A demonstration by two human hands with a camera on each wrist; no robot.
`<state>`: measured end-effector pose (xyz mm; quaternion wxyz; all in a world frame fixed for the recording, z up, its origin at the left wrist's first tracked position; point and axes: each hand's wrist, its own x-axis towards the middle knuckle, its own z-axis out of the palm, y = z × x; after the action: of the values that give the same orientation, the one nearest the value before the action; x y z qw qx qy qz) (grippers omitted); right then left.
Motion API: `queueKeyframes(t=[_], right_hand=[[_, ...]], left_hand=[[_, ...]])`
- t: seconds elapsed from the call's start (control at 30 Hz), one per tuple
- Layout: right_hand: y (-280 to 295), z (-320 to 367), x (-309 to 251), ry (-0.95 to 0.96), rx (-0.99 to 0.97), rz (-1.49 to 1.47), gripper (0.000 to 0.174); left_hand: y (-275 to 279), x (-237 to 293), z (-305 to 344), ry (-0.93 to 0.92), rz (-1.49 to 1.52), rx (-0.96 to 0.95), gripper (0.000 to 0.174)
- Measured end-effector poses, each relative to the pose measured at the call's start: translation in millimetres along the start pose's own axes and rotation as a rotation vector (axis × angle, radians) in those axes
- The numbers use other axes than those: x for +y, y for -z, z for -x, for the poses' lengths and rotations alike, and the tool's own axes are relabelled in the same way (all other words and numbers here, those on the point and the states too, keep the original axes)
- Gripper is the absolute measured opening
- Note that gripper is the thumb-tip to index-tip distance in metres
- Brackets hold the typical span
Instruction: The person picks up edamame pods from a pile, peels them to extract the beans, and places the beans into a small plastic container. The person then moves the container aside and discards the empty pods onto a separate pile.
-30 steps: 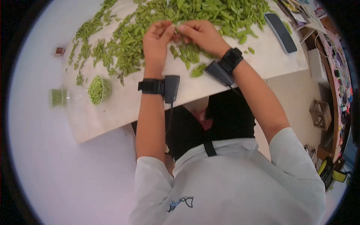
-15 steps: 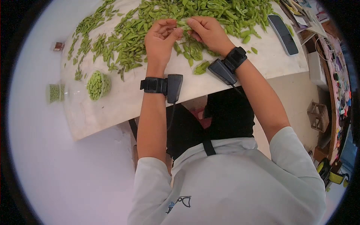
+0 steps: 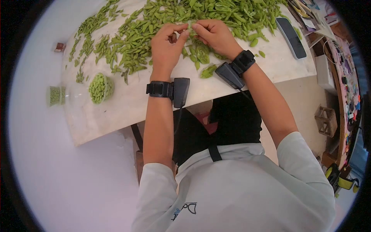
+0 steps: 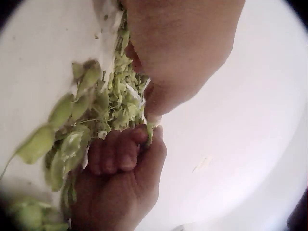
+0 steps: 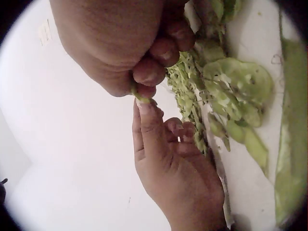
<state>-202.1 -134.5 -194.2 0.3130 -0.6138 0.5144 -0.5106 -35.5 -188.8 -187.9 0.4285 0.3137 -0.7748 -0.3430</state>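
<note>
Above the table, both hands meet at one small green soybean pod (image 5: 147, 99). The left hand (image 3: 166, 48) pinches one end of it between thumb and forefinger, its other fingers loosely curled. From the other side, the right hand (image 3: 218, 36) pinches the pod with thumb and forefinger, the remaining fingers folded in, as the left wrist view shows. Fingertips cover most of the pod. A large heap of green pods (image 3: 135, 46) spreads beyond and to the left of the hands. Several loose pods (image 3: 208, 71) lie below the right hand.
A clear cup of shelled green beans (image 3: 101, 89) stands on the white table (image 3: 116, 116) at left, with another clear container (image 3: 56, 96) farther left. A phone (image 3: 291, 38) lies at the right, near tools and papers (image 3: 307, 15). The table's front edge is close to the person's lap.
Half a second ago the left fingers were spread apart beside the pod in the right hand. Now the left thumb and forefinger have closed on it. The right hand has shifted slightly.
</note>
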Motion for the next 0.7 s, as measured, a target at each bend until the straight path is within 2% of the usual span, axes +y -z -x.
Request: queueKeyframes(t=[0.13,0.27,0.7], right_hand=[[0.1,0.1,0.2,-0.009,-0.027,0.032,0.035],[0.2,-0.2,-0.3,-0.005,-0.083,-0.083,0.036],[-2.8,1.6,-2.9,0.004,-0.105,-0.152,0.036]], left_hand=[[-3.0,-4.3,0.1,0.158,0.202,-0.074,0.024],[-0.9,-7.2,-0.7,0.239,0.302,-0.106,0.024],[-2.1,-8.9,-0.9,0.243,0.377,-0.171,0.017]])
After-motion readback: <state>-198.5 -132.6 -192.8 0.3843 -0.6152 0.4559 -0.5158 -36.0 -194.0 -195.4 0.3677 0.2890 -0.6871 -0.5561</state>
